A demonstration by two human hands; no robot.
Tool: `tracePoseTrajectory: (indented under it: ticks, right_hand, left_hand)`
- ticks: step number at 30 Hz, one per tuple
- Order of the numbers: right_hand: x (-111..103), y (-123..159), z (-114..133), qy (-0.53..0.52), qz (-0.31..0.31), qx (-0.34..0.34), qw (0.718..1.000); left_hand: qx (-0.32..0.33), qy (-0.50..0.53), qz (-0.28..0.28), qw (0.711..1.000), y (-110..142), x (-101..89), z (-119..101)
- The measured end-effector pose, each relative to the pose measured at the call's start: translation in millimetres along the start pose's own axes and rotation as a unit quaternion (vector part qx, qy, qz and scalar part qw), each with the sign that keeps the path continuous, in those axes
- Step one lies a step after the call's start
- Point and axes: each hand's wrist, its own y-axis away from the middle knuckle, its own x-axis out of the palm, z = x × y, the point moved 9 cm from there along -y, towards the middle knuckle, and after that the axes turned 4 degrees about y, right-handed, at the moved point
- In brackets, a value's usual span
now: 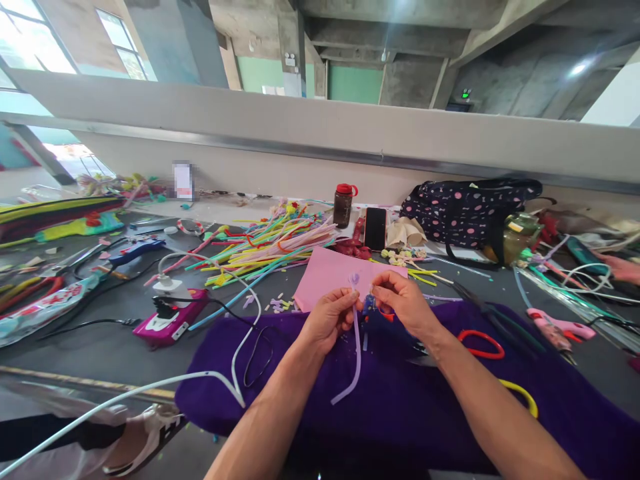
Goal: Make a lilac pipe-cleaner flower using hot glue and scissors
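- Low centre of the frame: a pale-purple, bendable strip (357,357), with a small rounded curl at its top, hangs over a dark-purple cloth (395,413).
- The left hand (330,319) grips the strip between thumb and fingers, just below the curl.
- The right hand (403,303), just beside it, has thumb and forefinger pinched together; whether they hold anything, I cannot tell.
- Centre: a flat pink sheet (317,277) lies behind the hands.
- The step looks like working the strip's curled end; the next move likely calls for a steady left pinch.
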Motion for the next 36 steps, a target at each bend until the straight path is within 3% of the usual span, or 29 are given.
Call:
tracePoseTrajectory:
  ticks: [12,26,36]
  right_hand:
    - [16,5,-21,-0.201,0.020,0.118,0.972]
    - [24,7,-34,-0.216,0.022,0.175,0.960]
    - [27,9,-35,-0.190,0.024,0.175,0.966]
  left_hand:
    - [-0.008,-0.004,-0.009,1.000,3,0.7,1]
    - [0.003,-0.016,0.027,1.000,1,6.6,3]
    - [0.017,-0.055,0.006,0.998,3,4.6,3]
